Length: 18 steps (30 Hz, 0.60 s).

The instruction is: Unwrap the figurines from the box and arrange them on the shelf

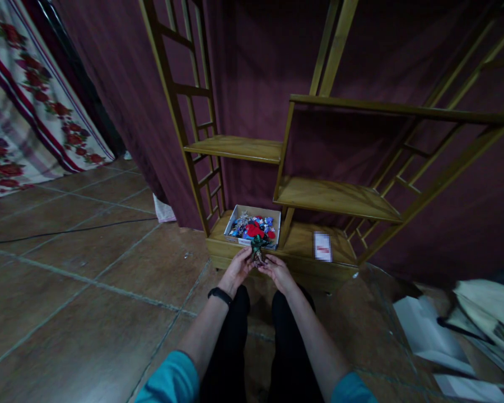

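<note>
Both of my hands hold a small figurine (258, 249) with a dark green top and a brownish-pink lower part. My left hand (238, 267), with a black band on its wrist, grips it from the left with closed fingers. From the right, my right hand (277, 271) pinches its lower end. Just beyond the figurine, an open shallow box (232, 219) rests on the bottom shelf. Inside it lies a pile of small blue, red, white and grey figures (255, 228), too small to make out singly.
A wooden display shelf (336, 198) with stepped boards stands ahead against a dark purple curtain (252, 101). A white card or packet (322, 246) lies on its bottom board. On the tiled floor run a black cable (75, 230) at left and white boxes (430, 330) at right.
</note>
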Available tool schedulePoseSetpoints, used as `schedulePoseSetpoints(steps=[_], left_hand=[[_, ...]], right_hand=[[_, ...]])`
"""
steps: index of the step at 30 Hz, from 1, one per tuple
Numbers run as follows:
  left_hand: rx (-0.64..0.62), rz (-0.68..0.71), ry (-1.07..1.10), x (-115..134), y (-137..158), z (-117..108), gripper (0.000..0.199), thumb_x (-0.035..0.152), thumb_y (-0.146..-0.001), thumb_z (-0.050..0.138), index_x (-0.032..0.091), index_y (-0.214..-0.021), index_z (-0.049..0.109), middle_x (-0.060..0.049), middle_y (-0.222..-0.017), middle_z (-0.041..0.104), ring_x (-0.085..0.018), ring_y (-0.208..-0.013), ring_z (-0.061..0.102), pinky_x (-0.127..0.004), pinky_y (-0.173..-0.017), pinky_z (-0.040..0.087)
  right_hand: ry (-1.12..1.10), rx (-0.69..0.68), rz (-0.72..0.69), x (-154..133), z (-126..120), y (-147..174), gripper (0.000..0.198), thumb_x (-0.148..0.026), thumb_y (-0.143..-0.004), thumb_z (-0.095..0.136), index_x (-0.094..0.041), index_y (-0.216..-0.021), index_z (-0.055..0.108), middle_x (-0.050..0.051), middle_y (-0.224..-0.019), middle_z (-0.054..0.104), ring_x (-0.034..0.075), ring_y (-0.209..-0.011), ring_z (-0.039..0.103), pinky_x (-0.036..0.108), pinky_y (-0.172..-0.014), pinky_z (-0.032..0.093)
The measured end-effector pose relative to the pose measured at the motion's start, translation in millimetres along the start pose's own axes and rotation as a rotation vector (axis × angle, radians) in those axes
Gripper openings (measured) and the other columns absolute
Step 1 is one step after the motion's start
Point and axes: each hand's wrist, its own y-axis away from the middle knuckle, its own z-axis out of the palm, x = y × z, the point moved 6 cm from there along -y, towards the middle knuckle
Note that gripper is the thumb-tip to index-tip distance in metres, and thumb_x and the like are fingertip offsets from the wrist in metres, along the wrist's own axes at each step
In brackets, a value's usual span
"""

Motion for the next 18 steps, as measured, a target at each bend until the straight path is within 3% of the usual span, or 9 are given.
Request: schedulePoseSetpoints(steps=[4, 12, 18], left_hand=[[-0.009, -0.036, 0.007, -0.7, 0.9, 2.0, 0.024, 0.018, -0.070, 0.068, 0.016, -0.093, 0.061, -0.004, -0.085, 0.067, -0.013, -0.074, 0.062, -0.025, -0.068, 0.049], [-0.045, -0.032, -0.037, -1.2, 2.3, 6.0, 0.034, 0.020, -0.069, 0.071, 0.016, -0.101, 0.062, -0.005, -0.086, 0.067, -0.011, -0.071, 0.062, -0.023, -0.067, 0.048], [-0.002, -0.006, -0.032, 1.2, 4.3, 5.7, 0.034, 0.016, -0.065, 0.074, 0.017, -0.097, 0.064, -0.002, -0.082, 0.067, -0.010, -0.070, 0.061, -0.023, -0.068, 0.047]], right_hand=[[-0.054, -0.014, 0.019, 0.4, -1.0, -0.8, 0.024, -0.023, -0.063, 0.073, -0.018, -0.084, 0.062, 0.002, -0.079, 0.068, 0.013, -0.068, 0.063, 0.034, -0.077, 0.053], [-0.099, -0.027, 0.082, -1.5, 0.3, 2.5, 0.015, -0.020, -0.067, 0.070, -0.017, -0.077, 0.059, 0.003, -0.075, 0.068, 0.013, -0.065, 0.063, 0.034, -0.074, 0.053], [-0.086, -0.015, 0.121, -1.1, -0.6, 2.2, 0.009, -0.020, -0.072, 0.065, -0.017, -0.079, 0.060, 0.004, -0.076, 0.068, 0.013, -0.060, 0.063, 0.032, -0.067, 0.054]])
